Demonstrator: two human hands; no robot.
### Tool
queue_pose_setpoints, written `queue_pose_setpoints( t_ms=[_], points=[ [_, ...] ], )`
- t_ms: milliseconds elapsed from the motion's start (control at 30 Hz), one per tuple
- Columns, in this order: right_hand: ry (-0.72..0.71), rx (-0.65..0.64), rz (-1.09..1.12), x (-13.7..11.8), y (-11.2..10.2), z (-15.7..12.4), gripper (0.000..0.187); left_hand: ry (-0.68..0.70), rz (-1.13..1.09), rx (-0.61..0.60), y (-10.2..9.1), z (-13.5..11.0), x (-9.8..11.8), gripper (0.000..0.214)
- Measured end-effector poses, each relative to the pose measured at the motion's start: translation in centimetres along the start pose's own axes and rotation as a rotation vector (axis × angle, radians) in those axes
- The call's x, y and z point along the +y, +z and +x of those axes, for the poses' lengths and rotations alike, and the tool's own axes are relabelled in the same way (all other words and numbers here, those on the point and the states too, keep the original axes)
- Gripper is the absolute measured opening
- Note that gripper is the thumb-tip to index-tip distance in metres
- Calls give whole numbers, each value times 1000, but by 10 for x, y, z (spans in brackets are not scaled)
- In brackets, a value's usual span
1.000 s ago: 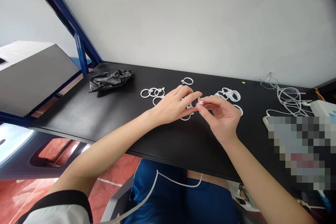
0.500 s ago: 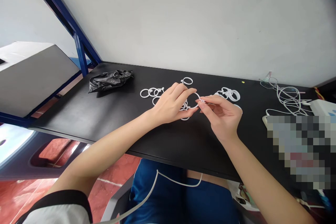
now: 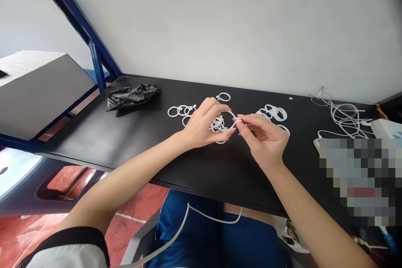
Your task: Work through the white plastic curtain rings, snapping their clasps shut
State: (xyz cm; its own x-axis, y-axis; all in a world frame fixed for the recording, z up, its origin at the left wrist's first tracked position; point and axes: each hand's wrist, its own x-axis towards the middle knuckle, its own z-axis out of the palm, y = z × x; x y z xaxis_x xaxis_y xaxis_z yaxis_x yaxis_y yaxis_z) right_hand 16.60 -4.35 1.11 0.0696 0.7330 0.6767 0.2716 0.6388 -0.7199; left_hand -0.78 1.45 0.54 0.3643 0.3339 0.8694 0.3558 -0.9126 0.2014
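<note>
A white shower curtain ring [image 3: 231, 113] is held up between both hands above the black table. My left hand [image 3: 202, 123] is closed round its left side, thumb below and fingers above. With thumb and forefinger, my right hand [image 3: 265, 134] pinches the ring's right end, where its small ends meet; whether they are fastened I cannot tell. Behind the left hand lies a tangled pile of white rings [image 3: 217, 124], partly covered. More white rings [image 3: 174, 112] lie to its left, and a single ring [image 3: 225, 96] lies farther back. Another cluster of rings [image 3: 279, 114] rests beyond my right hand.
A crumpled black plastic bag [image 3: 132, 97] lies at the table's left. On the right are a coiled white cable [image 3: 342, 115], glasses [image 3: 320, 99] near the wall, a white box [image 3: 387, 127] and a blurred-out object. The front edge of the table [image 3: 204, 194] runs above my lap.
Both hands have shifted slightly left with the ring. My left thumb and fingers are spread a bit wider around it, and more of the pile shows through.
</note>
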Motion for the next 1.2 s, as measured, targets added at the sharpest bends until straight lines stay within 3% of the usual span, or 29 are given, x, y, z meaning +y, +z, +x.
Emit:
queue_pose_setpoints(
  t_ms=[200, 367, 500, 833, 1033, 1200],
  points=[
    [-53, -18, -20, 1, -2, 2, 22, -23, 22, 22, -3, 1, 4, 31],
    [-43, 3, -34, 1, -2, 3, 14, 31, -6, 70, -3, 3, 3, 28],
    [-19, -18, 13, 0, -5, 5, 19, 60, -17, 90, -2, 4, 0, 29],
    [170, -131, 150, -1, -12, 11, 19, 86, 1, 66, 0, 3, -5, 27],
    [163, -138, 160, 0, -11, 9, 20, 90, 38, -1, -1, 2, -4, 26],
    [111, -147, 133, -2, -11, 9, 25, 179, 40, -38, -3, 3, -7, 26]
  ],
)
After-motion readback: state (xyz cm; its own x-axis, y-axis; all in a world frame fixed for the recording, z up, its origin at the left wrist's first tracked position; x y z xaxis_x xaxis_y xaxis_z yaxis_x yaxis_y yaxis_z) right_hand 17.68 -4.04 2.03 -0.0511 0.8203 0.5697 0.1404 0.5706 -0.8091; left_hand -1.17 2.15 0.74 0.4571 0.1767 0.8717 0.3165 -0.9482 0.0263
